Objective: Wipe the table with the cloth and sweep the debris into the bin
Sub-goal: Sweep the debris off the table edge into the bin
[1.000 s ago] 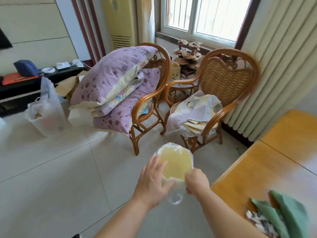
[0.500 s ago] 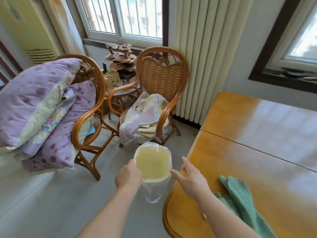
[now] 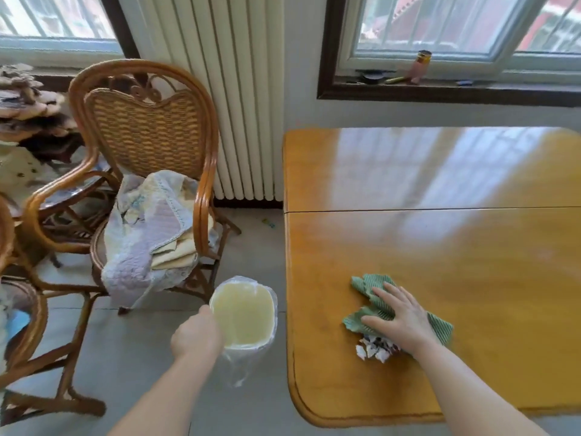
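Head: left grip point(image 3: 196, 336) holds bin point(image 3: 274, 305); right grip point(image 3: 399, 322) flat on cloth point(image 3: 366, 286) — debris point(image 3: 374, 349) half-hidden, seemingly.

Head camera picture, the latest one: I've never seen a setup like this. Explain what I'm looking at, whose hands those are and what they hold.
No machine here: a person wears a wide-angle camera on the head, looking forward and down, so both arms enter from the bottom edge. The left hand grips the rim of a small bag-lined bin beside the wooden table. The right hand lies flat on a green cloth on the table, with crumpled paper scraps at the cloth's near edge. A wicker chair stands behind the bin.
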A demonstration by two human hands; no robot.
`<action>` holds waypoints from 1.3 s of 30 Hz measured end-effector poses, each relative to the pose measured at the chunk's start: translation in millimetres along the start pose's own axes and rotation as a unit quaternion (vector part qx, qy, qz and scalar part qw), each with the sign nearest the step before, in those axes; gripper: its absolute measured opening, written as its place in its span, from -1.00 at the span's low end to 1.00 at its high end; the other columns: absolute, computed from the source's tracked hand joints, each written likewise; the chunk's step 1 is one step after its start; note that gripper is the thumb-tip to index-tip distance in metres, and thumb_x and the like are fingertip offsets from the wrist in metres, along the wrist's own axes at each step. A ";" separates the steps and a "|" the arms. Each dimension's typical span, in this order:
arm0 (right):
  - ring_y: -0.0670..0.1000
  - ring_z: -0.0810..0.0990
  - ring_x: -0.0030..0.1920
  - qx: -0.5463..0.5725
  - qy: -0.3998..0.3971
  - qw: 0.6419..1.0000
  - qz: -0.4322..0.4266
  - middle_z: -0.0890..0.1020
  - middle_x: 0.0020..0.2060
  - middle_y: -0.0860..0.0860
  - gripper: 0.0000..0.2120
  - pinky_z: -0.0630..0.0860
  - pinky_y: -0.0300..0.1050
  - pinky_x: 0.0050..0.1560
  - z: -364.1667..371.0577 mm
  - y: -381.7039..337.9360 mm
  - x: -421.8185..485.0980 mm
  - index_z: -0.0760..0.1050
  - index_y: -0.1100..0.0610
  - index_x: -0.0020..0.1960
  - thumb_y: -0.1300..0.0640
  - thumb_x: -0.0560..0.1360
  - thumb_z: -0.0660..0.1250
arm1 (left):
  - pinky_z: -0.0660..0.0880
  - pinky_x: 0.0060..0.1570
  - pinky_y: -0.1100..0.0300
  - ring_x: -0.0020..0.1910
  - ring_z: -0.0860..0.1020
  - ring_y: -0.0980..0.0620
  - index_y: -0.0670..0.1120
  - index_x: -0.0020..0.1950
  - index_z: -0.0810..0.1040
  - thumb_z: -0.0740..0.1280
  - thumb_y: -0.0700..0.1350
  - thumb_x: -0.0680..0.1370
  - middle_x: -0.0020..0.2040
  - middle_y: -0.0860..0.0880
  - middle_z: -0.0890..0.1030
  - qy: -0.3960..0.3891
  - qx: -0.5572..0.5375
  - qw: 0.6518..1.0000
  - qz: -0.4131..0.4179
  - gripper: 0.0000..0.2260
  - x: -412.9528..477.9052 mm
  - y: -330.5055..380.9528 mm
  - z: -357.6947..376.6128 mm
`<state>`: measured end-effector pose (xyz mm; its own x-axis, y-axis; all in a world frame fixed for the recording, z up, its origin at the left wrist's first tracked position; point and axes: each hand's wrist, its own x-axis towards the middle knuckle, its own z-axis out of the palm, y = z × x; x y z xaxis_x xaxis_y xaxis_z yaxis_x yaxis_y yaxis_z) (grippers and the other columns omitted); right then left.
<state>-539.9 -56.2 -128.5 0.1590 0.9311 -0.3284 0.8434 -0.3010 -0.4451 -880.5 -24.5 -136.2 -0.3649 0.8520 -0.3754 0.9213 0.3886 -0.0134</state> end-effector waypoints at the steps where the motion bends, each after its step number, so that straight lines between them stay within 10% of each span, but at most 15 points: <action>1: -0.02 -0.02 0.48 0.004 0.004 1.000 0.011 0.15 0.46 -0.16 -0.37 -0.02 0.08 0.44 1.7 -0.5 -0.5 0.19 -0.21 0.38 -0.21 0.37 0.32 | 0.42 -0.07 0.17 0.11 0.56 -0.09 -0.10 0.17 0.41 0.09 -0.21 0.55 0.13 -0.08 0.59 -0.005 0.007 1.000 0.012 -0.76 2.9 -1.4 2.4; 6: 0.08 0.32 0.33 0.052 0.115 0.990 0.067 0.42 0.34 0.00 -0.56 0.32 0.01 0.31 2.7 3.1 5.1 0.37 -0.05 0.32 0.20 0.46 0.22 | 0.37 -0.16 0.18 0.06 0.56 -0.08 -0.08 0.15 0.43 0.08 -0.23 0.53 0.07 -0.06 0.60 -0.032 0.033 0.997 0.062 -0.75 10.8 -3.9 21.7; 10: 0.13 0.52 0.01 0.276 0.272 0.905 0.176 0.59 0.10 0.09 -0.61 0.46 -0.09 -0.12 -17.2 14.7 3.1 0.46 -0.02 0.24 0.23 0.46 0.18 | 0.41 -0.14 0.18 0.08 0.56 -0.07 -0.08 0.16 0.42 0.08 -0.25 0.51 0.09 -0.05 0.60 -0.055 0.048 0.993 0.097 -0.73 8.3 5.0 35.1; 15: 0.19 0.28 0.30 0.054 0.195 0.943 0.264 0.40 0.31 0.11 -0.48 0.31 0.09 0.27 -5.7 49.3 -25.7 0.31 0.02 0.36 -0.10 0.45 0.26 | 0.41 -0.12 0.18 0.08 0.56 -0.06 -0.07 0.16 0.42 0.10 -0.25 0.50 0.09 -0.04 0.60 -0.071 0.055 0.988 0.126 -0.72 1.8 16.0 49.7; 24: 0.09 0.37 0.13 0.022 0.216 0.968 0.125 0.49 0.14 0.01 -0.64 0.41 -0.08 -0.08 50.0 -4.2 -22.0 0.45 -0.01 0.24 0.11 0.44 0.28 | 0.35 -0.15 0.17 0.09 0.56 -0.07 -0.08 0.25 0.36 0.09 -0.29 0.51 0.08 -0.06 0.61 -0.061 0.046 0.982 0.172 -0.67 -7.8 32.0 54.1; 39: 0.06 0.35 0.14 -0.050 0.048 0.979 -0.191 0.49 0.16 -0.07 -0.56 0.36 -0.11 0.12 78.0 -89.4 -10.1 0.46 -0.03 0.22 0.27 0.39 0.19 | 0.37 -0.19 0.14 0.05 0.58 -0.12 -0.11 0.24 0.34 0.13 -0.33 0.46 0.03 -0.08 0.63 -0.050 0.055 0.977 0.202 -0.63 -5.3 27.2 52.4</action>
<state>-656.9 -54.7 -150.4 -0.1341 0.9883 -0.0727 0.8961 0.0896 -0.4346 -846.5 -36.8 -183.1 0.0417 0.8870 -0.4599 0.9982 -0.0169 0.0580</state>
